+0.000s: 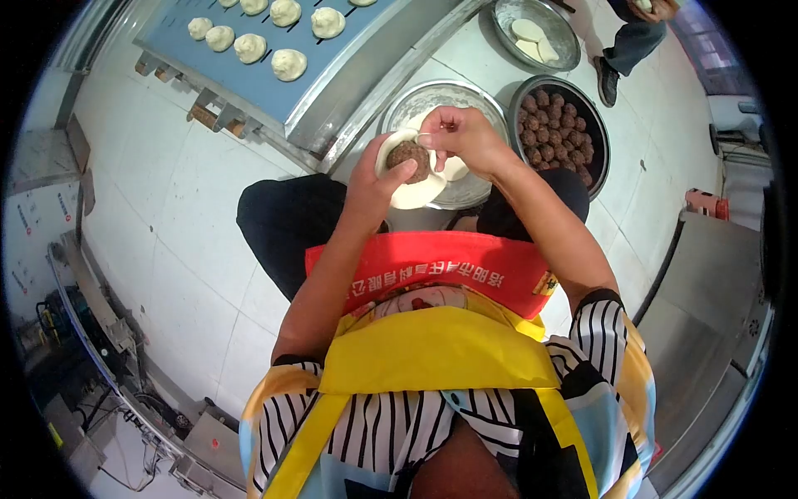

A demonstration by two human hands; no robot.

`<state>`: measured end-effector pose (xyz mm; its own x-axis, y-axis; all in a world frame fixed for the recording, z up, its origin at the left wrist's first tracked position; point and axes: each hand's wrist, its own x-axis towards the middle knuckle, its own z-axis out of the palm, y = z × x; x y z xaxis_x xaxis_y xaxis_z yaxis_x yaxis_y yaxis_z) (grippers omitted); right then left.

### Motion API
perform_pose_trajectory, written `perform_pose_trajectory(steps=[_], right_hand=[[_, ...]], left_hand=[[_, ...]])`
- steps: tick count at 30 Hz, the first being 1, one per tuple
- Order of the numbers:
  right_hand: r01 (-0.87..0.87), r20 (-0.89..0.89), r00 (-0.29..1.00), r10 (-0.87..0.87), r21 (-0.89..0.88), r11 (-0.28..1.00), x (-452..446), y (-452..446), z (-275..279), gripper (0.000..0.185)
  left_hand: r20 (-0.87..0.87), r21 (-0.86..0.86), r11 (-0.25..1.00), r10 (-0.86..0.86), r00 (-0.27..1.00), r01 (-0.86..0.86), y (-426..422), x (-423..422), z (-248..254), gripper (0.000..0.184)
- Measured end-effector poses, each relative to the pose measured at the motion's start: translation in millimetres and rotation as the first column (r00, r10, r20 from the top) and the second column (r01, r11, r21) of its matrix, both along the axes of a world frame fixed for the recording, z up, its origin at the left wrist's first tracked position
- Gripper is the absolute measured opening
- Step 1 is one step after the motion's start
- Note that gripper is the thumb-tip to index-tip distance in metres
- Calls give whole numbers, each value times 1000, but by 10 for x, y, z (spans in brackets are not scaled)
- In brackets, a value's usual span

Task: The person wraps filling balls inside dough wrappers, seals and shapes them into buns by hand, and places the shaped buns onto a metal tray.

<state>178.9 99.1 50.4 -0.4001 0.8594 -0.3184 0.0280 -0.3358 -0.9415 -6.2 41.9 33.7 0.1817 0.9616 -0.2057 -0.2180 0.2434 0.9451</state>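
A round, pale dough wrapper [416, 196] lies across my left hand [370, 185], whose thumb presses on a brown filling ball [408, 158] in its middle. With thumb and forefinger, my right hand [467, 140] pinches the wrapper's far right edge. Part of that edge stands up around the ball; the near side hangs flat. Beneath both hands is a metal basin [492, 125] with pale dough rounds [454, 169] in it, partly hidden by my hands.
A dark tub [604, 158] of several filling balls [549, 125] stands right of the basin. Behind it, another basin [570, 60] holds dough rounds [532, 40]. Filled buns [288, 65] sit on a blue conveyor [241, 83] at upper left. Another person's leg [636, 50] shows at upper right.
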Motion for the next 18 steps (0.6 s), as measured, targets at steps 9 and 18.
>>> perform_pose_trajectory(steps=[9, 18], right_hand=[[18, -38, 999, -15, 83, 996, -7, -31, -8, 8], [-173, 79, 985, 156, 292, 941, 38, 3, -38, 5]], left_hand=[[19, -19, 1000, 8, 1000, -7, 15, -25, -108, 48], [-61, -70, 991, -122, 991, 118, 59, -128, -48, 49]])
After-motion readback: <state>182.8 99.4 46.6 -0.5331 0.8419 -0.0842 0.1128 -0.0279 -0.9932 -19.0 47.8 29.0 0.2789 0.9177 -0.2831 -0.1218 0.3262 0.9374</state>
